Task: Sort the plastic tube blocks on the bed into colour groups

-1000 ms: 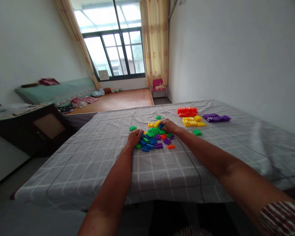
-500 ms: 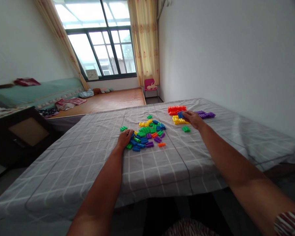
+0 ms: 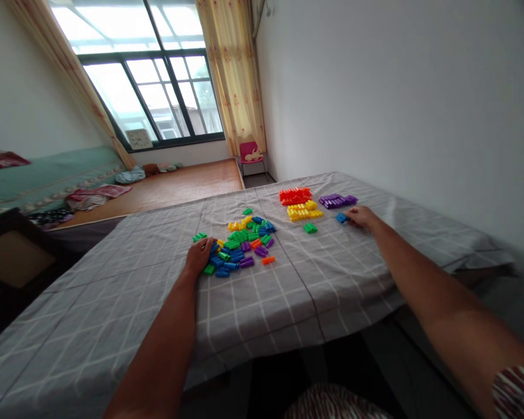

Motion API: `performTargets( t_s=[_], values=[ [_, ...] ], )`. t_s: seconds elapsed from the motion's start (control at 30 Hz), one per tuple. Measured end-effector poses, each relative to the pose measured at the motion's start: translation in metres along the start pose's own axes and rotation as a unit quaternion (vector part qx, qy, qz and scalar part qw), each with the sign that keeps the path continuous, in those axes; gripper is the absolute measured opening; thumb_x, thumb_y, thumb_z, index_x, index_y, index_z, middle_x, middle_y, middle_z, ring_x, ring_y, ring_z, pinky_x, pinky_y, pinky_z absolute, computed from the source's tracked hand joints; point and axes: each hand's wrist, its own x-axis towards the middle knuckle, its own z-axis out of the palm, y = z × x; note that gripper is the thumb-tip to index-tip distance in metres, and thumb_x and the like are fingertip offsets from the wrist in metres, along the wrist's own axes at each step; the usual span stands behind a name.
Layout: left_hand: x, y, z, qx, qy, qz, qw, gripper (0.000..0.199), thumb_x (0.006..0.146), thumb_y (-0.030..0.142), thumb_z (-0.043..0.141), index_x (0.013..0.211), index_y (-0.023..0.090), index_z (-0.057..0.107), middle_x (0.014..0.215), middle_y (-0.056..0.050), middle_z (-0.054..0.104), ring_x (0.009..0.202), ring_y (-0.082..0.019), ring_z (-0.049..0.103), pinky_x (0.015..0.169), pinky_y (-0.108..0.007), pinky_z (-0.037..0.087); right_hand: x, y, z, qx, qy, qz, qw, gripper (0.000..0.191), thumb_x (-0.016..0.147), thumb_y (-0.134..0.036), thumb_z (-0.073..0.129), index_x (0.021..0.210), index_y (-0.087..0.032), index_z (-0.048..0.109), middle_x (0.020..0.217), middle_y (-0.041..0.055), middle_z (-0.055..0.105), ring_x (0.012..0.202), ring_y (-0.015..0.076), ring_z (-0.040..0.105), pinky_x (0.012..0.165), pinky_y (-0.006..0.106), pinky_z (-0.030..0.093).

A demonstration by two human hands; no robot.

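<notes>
My right hand pinches a blue building block low over the cloth, or on it; I cannot tell which. Left of it lies a small green block group. Beyond are stacked yellow blocks, red blocks and a row of purple blocks. At the left edge of a mixed pile of blocks, my left hand curls its fingers around a blue block, partly hidden by them. A single orange block lies at the pile's near right side.
A grey checked cloth covers the table, its front edge close to my body. A white wall runs along the right. Farther back are a low wooden platform, a pink chair and a window. A dark cabinet stands at left.
My right hand has moved right, away from the yellow and red stacks, and down to the cloth with the blue block. My left hand stays at the pile. The view has turned slightly right.
</notes>
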Motion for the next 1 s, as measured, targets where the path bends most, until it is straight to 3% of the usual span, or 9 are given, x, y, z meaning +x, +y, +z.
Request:
performTargets(
  t_s=[0.1, 0.17, 0.27, 0.47, 0.7, 1.0],
  values=[
    [0.000, 0.003, -0.001, -0.004, -0.002, -0.008, 1.000, 0.052, 0.088, 0.053, 0.035, 0.097, 0.019, 0.073, 0.099, -0.007, 0.074, 0.095, -0.022, 0.065, 0.088, -0.033, 0.048, 0.001, 0.003, -0.002, -0.175, 0.027, -0.060, 0.982, 0.032, 0.083, -0.044, 0.056, 0.074, -0.016, 0.069, 0.070, 0.0079, 0.069, 0.067, 0.0188, 0.064, 0.060, 0.026, 0.044],
    [-0.001, 0.005, -0.002, -0.008, -0.002, -0.012, 1.000, 0.052, 0.088, 0.053, 0.035, 0.097, 0.019, 0.073, 0.098, -0.007, 0.074, 0.094, -0.022, 0.065, 0.088, -0.033, 0.048, 0.001, 0.004, -0.001, -0.222, 0.042, -0.077, 0.971, 0.037, 0.083, -0.049, 0.054, 0.077, -0.016, 0.070, 0.078, 0.0092, 0.071, 0.074, 0.0207, 0.065, 0.062, 0.027, 0.044],
    [-0.001, 0.007, -0.003, -0.011, 0.001, -0.010, 1.000, 0.052, 0.088, 0.054, 0.035, 0.096, 0.018, 0.073, 0.098, -0.008, 0.074, 0.094, -0.023, 0.065, 0.088, -0.033, 0.048, 0.001, 0.011, 0.003, -0.207, 0.006, -0.090, 0.974, 0.040, 0.076, -0.051, 0.062, 0.092, -0.016, 0.072, 0.093, 0.0094, 0.073, 0.083, 0.0222, 0.066, 0.068, 0.027, 0.047],
    [-0.001, 0.007, -0.003, -0.008, -0.007, -0.009, 1.000, 0.054, 0.088, 0.054, 0.034, 0.098, 0.018, 0.072, 0.100, -0.009, 0.073, 0.094, -0.022, 0.065, 0.089, -0.032, 0.047, -0.001, 0.029, 0.004, -0.133, -0.050, -0.130, 0.981, 0.045, 0.067, -0.033, 0.072, 0.108, -0.014, 0.069, 0.107, 0.0093, 0.072, 0.091, 0.0227, 0.067, 0.080, 0.029, 0.050],
    [0.000, 0.002, -0.002, -0.003, -0.007, -0.003, 1.000, 0.051, 0.088, 0.053, 0.035, 0.097, 0.019, 0.072, 0.102, -0.008, 0.073, 0.098, -0.023, 0.064, 0.092, -0.034, 0.047, -0.016, 0.028, 0.015, -0.184, 0.110, -0.137, 0.967, 0.041, 0.073, -0.046, 0.069, 0.102, -0.017, 0.070, 0.101, 0.0104, 0.072, 0.090, 0.0222, 0.066, 0.079, 0.031, 0.049],
    [-0.001, 0.005, -0.003, 0.003, -0.007, -0.002, 1.000, 0.051, 0.088, 0.051, 0.034, 0.098, 0.018, 0.072, 0.102, -0.008, 0.073, 0.099, -0.023, 0.064, 0.092, -0.034, 0.047, -0.028, 0.027, 0.012, -0.200, 0.124, -0.134, 0.963, 0.037, 0.074, -0.044, 0.068, 0.102, -0.019, 0.069, 0.096, 0.0079, 0.072, 0.084, 0.0204, 0.065, 0.073, 0.028, 0.047]
  ],
)
